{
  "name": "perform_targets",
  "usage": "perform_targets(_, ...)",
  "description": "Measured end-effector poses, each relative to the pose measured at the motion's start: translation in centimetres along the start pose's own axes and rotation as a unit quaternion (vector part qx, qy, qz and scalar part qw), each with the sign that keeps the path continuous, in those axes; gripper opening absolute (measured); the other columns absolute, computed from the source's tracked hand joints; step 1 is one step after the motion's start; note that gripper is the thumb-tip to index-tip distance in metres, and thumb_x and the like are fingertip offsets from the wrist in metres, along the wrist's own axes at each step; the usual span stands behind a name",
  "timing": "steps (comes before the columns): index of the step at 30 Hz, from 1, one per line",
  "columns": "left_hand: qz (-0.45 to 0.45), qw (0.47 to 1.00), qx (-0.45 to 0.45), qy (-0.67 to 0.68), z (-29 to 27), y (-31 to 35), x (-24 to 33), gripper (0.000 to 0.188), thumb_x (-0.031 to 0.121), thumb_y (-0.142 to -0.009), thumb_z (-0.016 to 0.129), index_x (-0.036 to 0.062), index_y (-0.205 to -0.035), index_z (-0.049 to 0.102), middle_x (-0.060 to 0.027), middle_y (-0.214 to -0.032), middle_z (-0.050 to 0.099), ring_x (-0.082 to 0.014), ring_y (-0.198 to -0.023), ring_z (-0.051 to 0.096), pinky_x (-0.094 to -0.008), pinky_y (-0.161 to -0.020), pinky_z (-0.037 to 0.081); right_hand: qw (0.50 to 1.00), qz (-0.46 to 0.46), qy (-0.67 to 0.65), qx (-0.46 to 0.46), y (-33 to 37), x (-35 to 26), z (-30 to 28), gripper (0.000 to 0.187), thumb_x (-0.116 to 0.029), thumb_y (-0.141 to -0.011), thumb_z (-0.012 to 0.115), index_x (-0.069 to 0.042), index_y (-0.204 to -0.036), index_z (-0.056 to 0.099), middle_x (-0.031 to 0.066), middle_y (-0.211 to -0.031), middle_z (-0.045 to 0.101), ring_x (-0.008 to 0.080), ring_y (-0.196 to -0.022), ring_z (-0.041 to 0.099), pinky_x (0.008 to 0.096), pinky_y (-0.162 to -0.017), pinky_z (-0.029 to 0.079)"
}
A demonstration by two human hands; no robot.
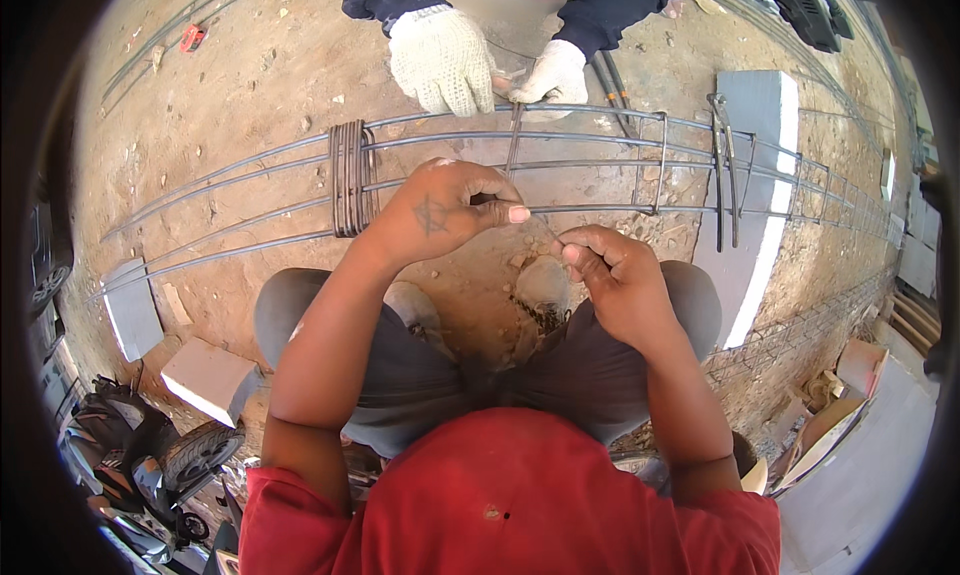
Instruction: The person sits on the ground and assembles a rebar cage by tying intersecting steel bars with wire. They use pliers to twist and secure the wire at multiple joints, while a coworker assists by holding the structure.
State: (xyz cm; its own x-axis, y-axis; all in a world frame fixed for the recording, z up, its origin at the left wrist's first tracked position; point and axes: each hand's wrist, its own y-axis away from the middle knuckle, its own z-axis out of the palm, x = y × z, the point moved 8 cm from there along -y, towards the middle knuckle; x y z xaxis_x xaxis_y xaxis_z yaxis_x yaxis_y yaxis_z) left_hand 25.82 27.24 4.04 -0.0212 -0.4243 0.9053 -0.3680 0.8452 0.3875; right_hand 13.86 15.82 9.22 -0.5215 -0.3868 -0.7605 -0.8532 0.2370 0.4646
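Two bare hands (440, 207) (625, 283), one wire (546, 229), four bars (600, 209)

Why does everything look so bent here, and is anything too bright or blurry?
In the head view, fisheye distortion bows the steel bars and the rim goes black; in the head view, one side of the large grey block glares nearly white; in the head view, a patch at top centre is smeared, while the left hand and right hand look fairly sharp.
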Motion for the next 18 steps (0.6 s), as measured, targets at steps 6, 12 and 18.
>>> perform_targets(6, -0.005, 0.960, 0.172, -0.220, -0.9, 2.0, -3.4, 0.046, 0.039, -0.077, 0.081, 0.0053, -0.105, 0.069, -0.0111, -0.105, 0.070, -0.0291, -0.098, 0.067, -0.0374, -0.085, 0.053, 0.995, -0.062, -0.077, -0.010, 3.2, 1.8, -7.7, 0.017, -0.014, -0.096, 0.064, 0.000, -0.102, 0.070, 0.0069, -0.090, 0.069, 0.0101, -0.065, 0.055, 0.0245, -0.058, 0.043)
perform_targets(12, -0.008, 0.945, 0.189, -0.266, 0.8, 2.7, -5.5, 0.049, 0.035, -0.075, 0.083, 0.0078, -0.112, 0.068, -0.0120, -0.107, 0.070, -0.0324, -0.098, 0.067, -0.0401, -0.084, 0.054, 0.956, 0.044, -0.201, -0.209, -0.6, 14.1, -4.6, 0.011, -0.006, -0.092, 0.066, 0.001, -0.099, 0.071, 0.0092, -0.091, 0.072, 0.0130, -0.070, 0.062, 0.0277, -0.067, 0.051)
perform_targets(18, 0.003, 0.945, 0.182, -0.272, 3.4, 2.1, -5.3, 0.046, 0.033, -0.074, 0.083, 0.0086, -0.110, 0.069, -0.0102, -0.103, 0.071, -0.0290, -0.093, 0.069, -0.0406, -0.082, 0.054, 0.889, 0.047, -0.402, -0.213, -1.6, 22.8, 9.2, 0.014, -0.014, -0.093, 0.068, 0.000, -0.093, 0.071, 0.0045, -0.086, 0.068, 0.0112, -0.071, 0.057, 0.0262, -0.066, 0.046)
